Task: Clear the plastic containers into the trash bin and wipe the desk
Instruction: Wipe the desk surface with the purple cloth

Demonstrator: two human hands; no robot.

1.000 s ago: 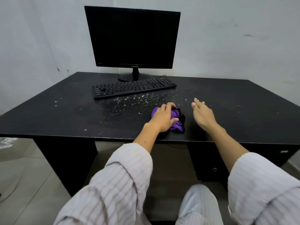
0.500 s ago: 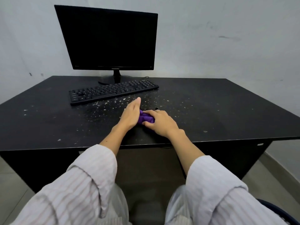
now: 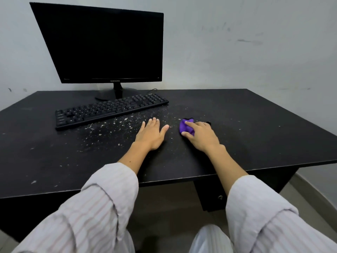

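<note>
A crumpled purple cloth (image 3: 185, 126) lies on the black desk (image 3: 255, 136) right of centre. My right hand (image 3: 201, 136) grips it, thumb and fingers curled round it and pressing it to the desk. My left hand (image 3: 152, 135) lies flat and empty on the desk, fingers straight, a short way left of the cloth. White crumbs and specks (image 3: 109, 128) are scattered over the desk between the keyboard and my left hand. No plastic containers or trash bin are in view.
A black keyboard (image 3: 109, 110) lies at an angle behind the crumbs. A black monitor (image 3: 102, 46) stands behind it against the white wall. A drawer unit (image 3: 215, 196) sits under the desk on the right.
The cloth passed from my left hand to my right hand. My right hand now holds it further right, and my left hand has let go and rests flat on the desk.
</note>
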